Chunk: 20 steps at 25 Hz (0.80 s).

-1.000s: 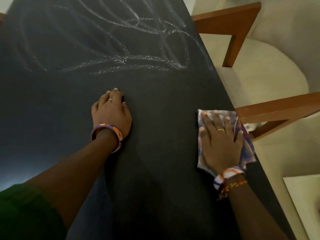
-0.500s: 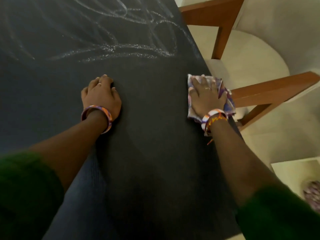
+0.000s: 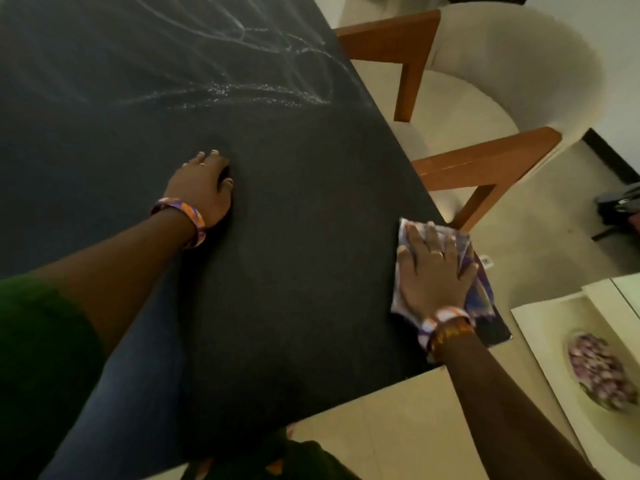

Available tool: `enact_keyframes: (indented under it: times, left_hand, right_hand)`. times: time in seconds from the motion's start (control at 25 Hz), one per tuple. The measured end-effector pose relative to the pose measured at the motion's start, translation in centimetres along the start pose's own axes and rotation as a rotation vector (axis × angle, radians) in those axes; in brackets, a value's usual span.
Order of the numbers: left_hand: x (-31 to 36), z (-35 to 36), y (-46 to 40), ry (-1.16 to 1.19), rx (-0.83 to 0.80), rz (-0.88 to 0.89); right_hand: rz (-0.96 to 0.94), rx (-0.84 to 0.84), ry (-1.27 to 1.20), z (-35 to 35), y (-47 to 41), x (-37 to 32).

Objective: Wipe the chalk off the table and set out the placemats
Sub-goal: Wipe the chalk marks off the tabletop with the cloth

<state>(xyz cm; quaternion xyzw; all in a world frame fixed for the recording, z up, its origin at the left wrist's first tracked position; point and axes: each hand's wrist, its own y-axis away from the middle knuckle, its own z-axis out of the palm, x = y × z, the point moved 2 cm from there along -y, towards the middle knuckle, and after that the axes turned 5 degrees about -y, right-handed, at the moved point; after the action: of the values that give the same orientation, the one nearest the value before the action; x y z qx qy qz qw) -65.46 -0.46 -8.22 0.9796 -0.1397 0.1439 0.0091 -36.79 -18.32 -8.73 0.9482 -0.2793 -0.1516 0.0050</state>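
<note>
The black table (image 3: 304, 278) fills most of the view. White chalk scribbles (image 3: 242, 88) cover its far part; the near part looks dark and clean. My right hand (image 3: 433, 271) presses flat on a purple and white cloth (image 3: 474, 289) at the table's right edge, near the front corner. My left hand (image 3: 204, 185) rests on the tabletop in the middle, fingers curled under, holding nothing. No placemats are visible.
A cream upholstered chair with wooden arms (image 3: 485, 157) stands close against the table's right side. A white surface (image 3: 554, 341) at the lower right holds a bowl of purple bits (image 3: 599, 372). A dark object (image 3: 620, 206) lies on the floor at far right.
My right hand has slid the cloth back toward me along the table's right edge, after pushing it forward half a second ago. My left hand stays planted on the table.
</note>
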Motion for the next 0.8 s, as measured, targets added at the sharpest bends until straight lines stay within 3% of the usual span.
enact_keyframes:
  times: [0.16, 0.28, 0.4, 0.48, 0.64, 0.8]
  left_hand:
    - [-2.0, -0.7, 5.8, -0.026, -0.032, 0.063]
    - [-4.1, -1.8, 10.0, -0.048, -0.027, 0.056]
    - [-6.5, -3.0, 13.9, -0.036, 0.012, 0.051]
    - [-8.2, -3.5, 15.7, -0.011, 0.031, 0.056]
    - [-11.9, -4.7, 20.2, 0.014, 0.013, 0.083]
    - [-15.5, -6.6, 25.8, 0.004, 0.042, 0.043]
  right_hand:
    - [-0.138, -0.045, 0.012, 2.3, -5.7, -10.1]
    - [-0.442, -0.123, -0.004, 5.4, -1.2, -18.9]
    - [-0.703, -0.223, 0.033, 6.5, 5.8, -20.8]
    - [-0.576, -0.143, 0.016, 5.2, 6.5, -16.7]
    - [0.043, 0.011, -0.015, 1.6, 7.7, -4.8]
    - [0.146, -0.009, -0.009, 2.8, 10.9, -7.5]
